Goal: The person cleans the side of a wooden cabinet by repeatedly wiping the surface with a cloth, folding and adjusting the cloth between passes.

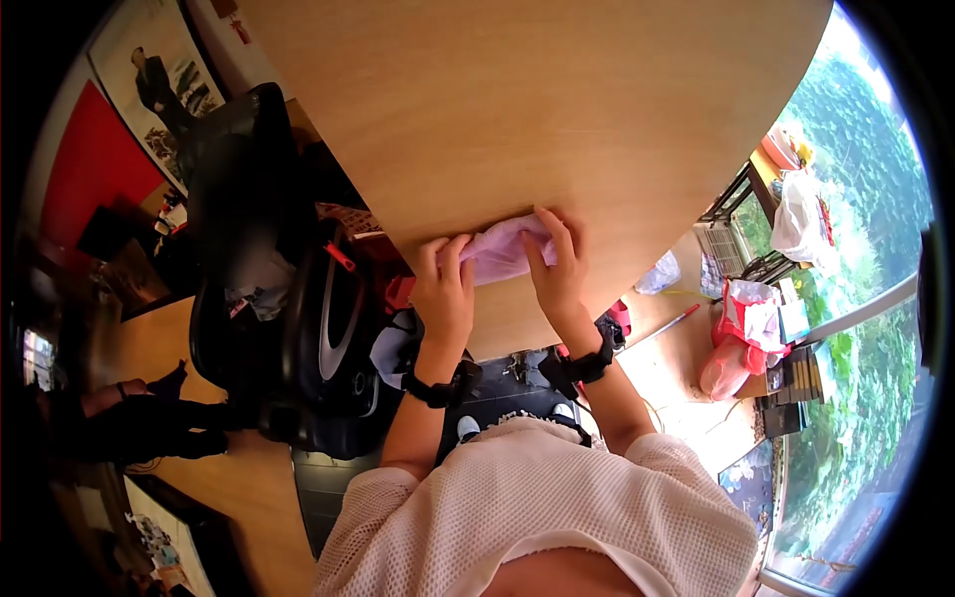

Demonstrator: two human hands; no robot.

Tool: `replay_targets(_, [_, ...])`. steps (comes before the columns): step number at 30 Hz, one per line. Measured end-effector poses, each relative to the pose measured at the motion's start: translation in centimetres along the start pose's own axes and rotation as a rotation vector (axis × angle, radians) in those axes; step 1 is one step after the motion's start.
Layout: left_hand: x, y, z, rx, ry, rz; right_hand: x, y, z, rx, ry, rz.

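A light purple cloth (500, 251) lies bunched on the wooden tabletop near its front edge. My left hand (445, 289) is at the cloth's left end, its curved fingers gripping the fabric. On the right end, my right hand (559, 264) holds the cloth between the thumb and the fingers. Both wrists carry black bands with small devices.
The wooden table (557, 109) stretches ahead. A black massage-style chair (333, 348) stands at the left, with another person's dark-clothed legs (149, 428) beyond. Red and white bags (741, 328) and a shelf with a white bag (799, 219) are by the window at right.
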State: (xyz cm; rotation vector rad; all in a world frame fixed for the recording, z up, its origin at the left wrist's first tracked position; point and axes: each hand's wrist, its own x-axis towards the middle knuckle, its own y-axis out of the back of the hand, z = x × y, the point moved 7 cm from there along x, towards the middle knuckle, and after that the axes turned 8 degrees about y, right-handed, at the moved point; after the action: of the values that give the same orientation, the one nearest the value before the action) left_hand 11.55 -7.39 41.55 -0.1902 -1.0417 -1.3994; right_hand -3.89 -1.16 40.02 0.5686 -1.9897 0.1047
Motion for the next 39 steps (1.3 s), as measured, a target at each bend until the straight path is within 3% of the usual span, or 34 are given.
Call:
replay_targets(2, [-0.6,0.2,-0.1,0.066,-0.028,-0.049,0.4,1.2,-0.5,-0.185,0.057,-0.110])
replay_targets(3, [-0.7,0.9,0.4,-0.003,0.007,-0.077,0.6,2.1,-0.7,-0.087,-0.003,-0.103])
replay_targets(4, [-0.8,2.0,1.8,-0.069,0.037,-0.109,0.3,2.9,-0.6,0.134,-0.106,-0.098])
replay_targets(6, [-1.0,4.0,4.8,-0.227,0.051,-0.162,1.5,5.0,-3.3,0.377,0.016,-0.021])
replay_targets(8, [-1.5,6.0,7.8,-0.223,-0.190,-0.064,2.0,7.0,-5.6,0.816,-0.204,0.008])
replay_targets(9, [-1.9,6.8,9.2,-0.248,-0.223,-0.084,2.5,7.7,-6.3,1.151,-0.177,-0.004])
replay_targets(10, [-2.5,7.4,10.3,-0.272,-0.252,-0.090,2.6,8.3,-7.8,1.325,-0.296,0.053])
replay_targets(12, [-4.2,7.2,11.7,-0.375,-0.377,-0.106,3.7,10.0,-10.7,1.563,0.037,0.019])
replay_targets(14, [-6.0,7.0,11.8,-0.536,-0.452,-0.245,6.4,11.9,-14.6,1.860,0.487,-0.218])
replay_targets(16, [-6.9,8.3,12.8,-0.616,-0.642,-0.289,6.9,12.9,-16.7,1.953,0.512,-0.184])
replay_targets(18, [-6.9,8.7,13.7,-0.748,-0.484,-0.079,7.2,13.4,-18.4,2.028,0.596,-0.118])
replay_targets(20, [-6.9,8.7,14.0,-0.768,-0.439,-0.004,6.9,13.8,-19.5,2.142,0.608,-0.168])
replay_targets(22, [-7.1,8.2,14.2,-0.772,-0.430,0.019,7.3,14.0,-20.1,2.033,0.734,-0.270])
replay_targets(23, [-7.3,8.0,14.2,-0.771,-0.435,0.026,6.6,14.8,-20.5,1.887,0.496,-0.238])
replay_targets(25, [-7.4,7.8,14.4,-0.773,-0.470,0.037,5.4,15.6,-21.4,1.728,0.319,-0.244])
replay_targets(27, [-7.9,7.6,14.7,-0.777,-0.471,0.045,5.0,16.0,-21.8,1.647,0.335,-0.274])
replay_targets(34, [-7.6,6.6,13.9,-0.783,-0.404,0.040,6.9,14.9,-19.6,1.533,0.685,-0.346])
replay_targets(35, [-7.5,6.4,13.9,-0.788,-0.395,0.037,7.6,14.8,-19.6,1.527,0.608,-0.104])
replay_targets(39, [-7.1,6.0,14.1,-0.813,-0.394,0.048,7.3,15.4,-19.6,1.341,0.773,-0.182])
